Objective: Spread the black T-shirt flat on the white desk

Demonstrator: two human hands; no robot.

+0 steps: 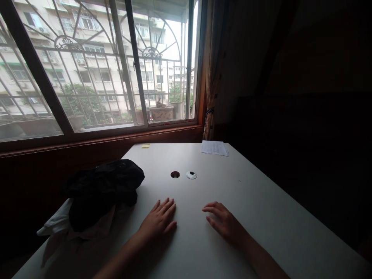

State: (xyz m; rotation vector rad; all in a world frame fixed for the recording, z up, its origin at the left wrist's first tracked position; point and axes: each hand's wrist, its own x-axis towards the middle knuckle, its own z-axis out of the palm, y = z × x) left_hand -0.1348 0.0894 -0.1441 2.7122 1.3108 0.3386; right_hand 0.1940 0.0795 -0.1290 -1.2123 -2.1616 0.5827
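My left hand (159,219) lies flat, palm down, on the white table (186,248), its fingers stretched out and holding nothing. To its left is a heap of dark clothing (107,190), with some white cloth (56,219) poking out underneath. My right hand (222,221) is over the table on the other side, fingers slightly curled, thumb apart, nothing between them. Beyond both hands are a round hole (175,174) in the tabletop and, just right of it, a white round cap (191,175) with a dark opening.
Printed papers (214,148) lie at the table's far right corner. A small yellow sticky note (145,146) is near the far left corner. Past the table stand a barred window (101,66) and a tied curtain (211,77). The right side of the room is very dark.
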